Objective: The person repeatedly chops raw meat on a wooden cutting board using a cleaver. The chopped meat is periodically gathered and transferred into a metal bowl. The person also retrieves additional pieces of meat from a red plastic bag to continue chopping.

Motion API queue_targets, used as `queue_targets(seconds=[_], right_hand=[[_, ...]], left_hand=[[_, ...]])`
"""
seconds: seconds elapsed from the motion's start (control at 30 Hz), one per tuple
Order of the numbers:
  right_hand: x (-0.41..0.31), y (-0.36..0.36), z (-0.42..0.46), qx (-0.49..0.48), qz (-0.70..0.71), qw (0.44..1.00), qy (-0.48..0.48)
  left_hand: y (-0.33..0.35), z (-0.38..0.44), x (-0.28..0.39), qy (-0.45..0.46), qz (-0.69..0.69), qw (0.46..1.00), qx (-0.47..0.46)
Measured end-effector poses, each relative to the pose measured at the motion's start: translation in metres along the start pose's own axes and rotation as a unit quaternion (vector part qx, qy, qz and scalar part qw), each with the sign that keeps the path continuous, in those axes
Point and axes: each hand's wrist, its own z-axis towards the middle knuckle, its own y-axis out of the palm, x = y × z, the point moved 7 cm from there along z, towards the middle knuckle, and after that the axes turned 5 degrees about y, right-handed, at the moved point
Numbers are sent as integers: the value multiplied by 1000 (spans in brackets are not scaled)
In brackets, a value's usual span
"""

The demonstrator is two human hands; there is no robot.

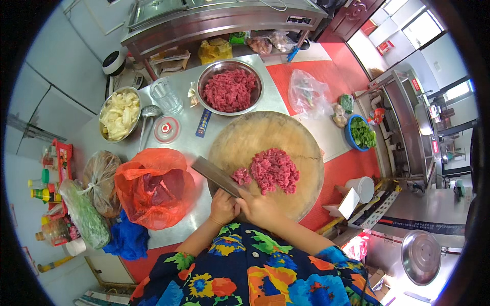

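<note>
A round wooden chopping board (264, 130) lies before me with a mound of chopped red meat (276, 172) on it. A smaller clump of meat (241, 176) sits just left of the mound. My right hand (258, 208) grips a cleaver (216, 177) near the board's front edge, its blade pointing up and left past the rim. Curled close against the cleaver is my left hand (223, 208); whether anything is inside its fingers is hidden. Left of the board, an open red plastic bag (153, 212) holds dark red meat (162, 187).
A steel bowl (203, 103) of chopped meat stands behind the board. Further left are a glass jug (166, 95), a skimmer (150, 111), a clear lid (167, 129) and a bowl of pale leaves (120, 114). A blue cloth (128, 237) lies at the table's front left.
</note>
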Motion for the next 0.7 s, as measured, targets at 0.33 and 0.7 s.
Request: queue_targets(seconds=[0.33, 0.7], right_hand=[[21, -46, -56, -100, 46, 993, 44], [14, -27, 18, -37, 136, 990, 21]], left_hand=[[-8, 13, 12, 27, 32, 999, 17], [-8, 11, 9, 43, 33, 998, 17]])
